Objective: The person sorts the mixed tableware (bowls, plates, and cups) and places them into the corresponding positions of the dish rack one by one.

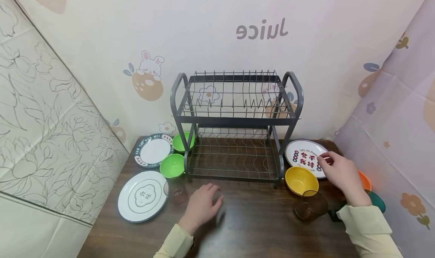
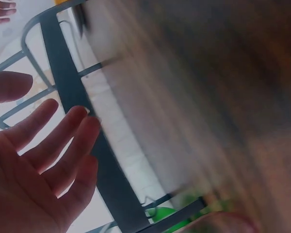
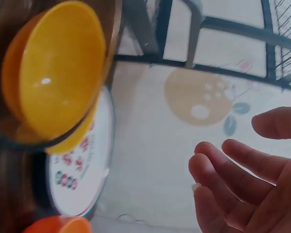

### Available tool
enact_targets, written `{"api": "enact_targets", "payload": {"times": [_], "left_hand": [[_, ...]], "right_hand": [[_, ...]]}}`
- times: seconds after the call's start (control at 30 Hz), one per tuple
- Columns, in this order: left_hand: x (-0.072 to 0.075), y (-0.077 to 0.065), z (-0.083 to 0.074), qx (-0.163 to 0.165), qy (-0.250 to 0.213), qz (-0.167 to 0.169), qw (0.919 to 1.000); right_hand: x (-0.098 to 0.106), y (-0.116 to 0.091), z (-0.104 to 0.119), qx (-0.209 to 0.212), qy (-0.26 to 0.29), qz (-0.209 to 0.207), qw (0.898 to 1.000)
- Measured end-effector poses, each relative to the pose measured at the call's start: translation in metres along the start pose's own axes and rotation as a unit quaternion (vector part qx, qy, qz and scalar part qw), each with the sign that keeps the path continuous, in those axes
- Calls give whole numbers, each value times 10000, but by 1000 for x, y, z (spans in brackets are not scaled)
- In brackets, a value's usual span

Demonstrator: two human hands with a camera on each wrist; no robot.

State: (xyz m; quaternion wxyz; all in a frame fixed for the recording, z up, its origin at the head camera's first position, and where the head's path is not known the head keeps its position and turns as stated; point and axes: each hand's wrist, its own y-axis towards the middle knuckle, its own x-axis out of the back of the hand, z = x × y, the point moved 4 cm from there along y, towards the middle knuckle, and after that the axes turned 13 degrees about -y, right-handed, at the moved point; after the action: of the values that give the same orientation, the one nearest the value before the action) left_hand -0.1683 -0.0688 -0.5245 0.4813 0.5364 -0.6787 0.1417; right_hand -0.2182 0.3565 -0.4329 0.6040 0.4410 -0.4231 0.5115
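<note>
My left hand (image 1: pixel 203 204) hovers over the table in front of the dark metal two-tier dish rack (image 1: pixel 234 121), fingers loosely spread and holding nothing. In the left wrist view its fingers (image 2: pixel 70 145) overlap the rack's frame. My right hand (image 1: pixel 342 173) is by the right edge of a white plate (image 1: pixel 295 152) with red characters; its fingertips overlap that plate in the head view. Seen from the right wrist, the relaxed fingers (image 3: pixel 228 179) have nothing between them. A yellow bowl (image 1: pixel 300 180) stands in front of this plate, with a brown see-through glass (image 1: pixel 310 207) nearer me.
On the left stand two green bowls (image 1: pixel 172 166), a white plate with a blue-patterned rim (image 1: pixel 142 160), another white plate (image 1: pixel 127 197) and a clear pinkish glass (image 1: pixel 178 195). Orange (image 1: pixel 365 181) and teal (image 1: pixel 377 201) pieces lie partly behind my right forearm. Printed cloth walls surround the table (image 1: pixel 253 224).
</note>
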Motion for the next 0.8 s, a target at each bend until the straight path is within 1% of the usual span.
{"api": "enact_targets", "payload": {"times": [0.17,0.4,0.63,0.8], "left_hand": [[-7,-8,3,176,-156,190,9995],[-10,-15,6,352,-227,266,9988],[-7,-16,11,432,-211,212,9986],[-4,-19,21,678,-201,82,9975]], "right_hand": [[-13,0,-17,-232,-54,434,9988],[-32,-3,-31,-336,154,745,9965],[-53,-5,-43,-404,433,1142,9917],[-69,-8,-48,-552,656,1280,9881]]}}
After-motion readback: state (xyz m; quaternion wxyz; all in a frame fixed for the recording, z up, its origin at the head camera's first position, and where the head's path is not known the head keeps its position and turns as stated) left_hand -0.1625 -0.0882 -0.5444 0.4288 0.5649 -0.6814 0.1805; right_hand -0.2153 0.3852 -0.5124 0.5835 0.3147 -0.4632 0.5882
